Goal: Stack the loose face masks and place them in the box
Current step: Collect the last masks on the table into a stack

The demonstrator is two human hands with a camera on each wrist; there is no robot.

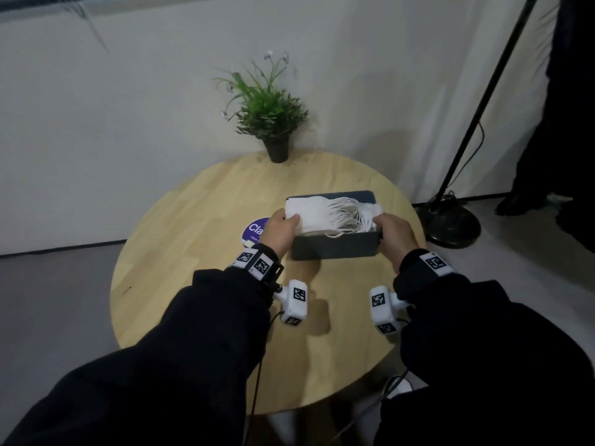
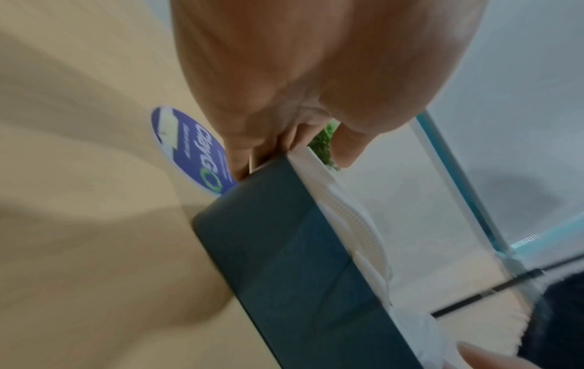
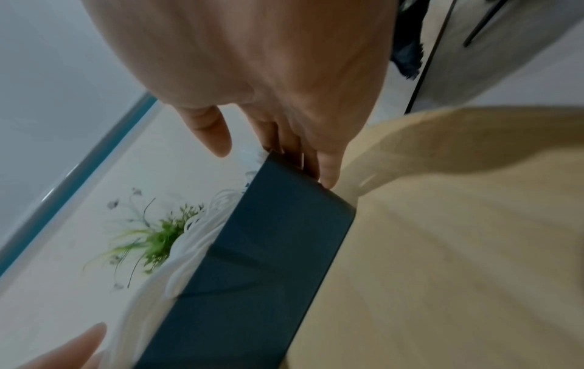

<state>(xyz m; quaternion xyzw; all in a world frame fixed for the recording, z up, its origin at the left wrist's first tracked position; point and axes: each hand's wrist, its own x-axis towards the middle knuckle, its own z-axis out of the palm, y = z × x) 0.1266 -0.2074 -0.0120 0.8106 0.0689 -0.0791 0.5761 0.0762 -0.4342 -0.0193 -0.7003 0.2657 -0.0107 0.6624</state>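
Note:
A dark grey box (image 1: 335, 247) stands right of centre on the round wooden table (image 1: 193, 268). A stack of white face masks (image 1: 322, 210) lies in its top, rising above the rim, ear loops bunched toward the right. My left hand (image 1: 285, 222) holds the stack's left end: thumb on top, fingers down the box's left end wall. In the left wrist view the hand (image 2: 297, 139) straddles that corner of the box (image 2: 300, 262) and the masks (image 2: 357, 224). My right hand (image 1: 391, 231) is at the right end; its straight fingers (image 3: 316, 164) lie against the box (image 3: 268, 249) wall, thumb apart above the masks (image 3: 189, 244).
A potted plant (image 1: 273, 123) stands at the table's far edge. A round purple sticker (image 1: 254, 231) lies just left of my left hand. A floor lamp's black base (image 1: 450, 220) and leaning pole stand on the floor to the right. A white wall runs behind.

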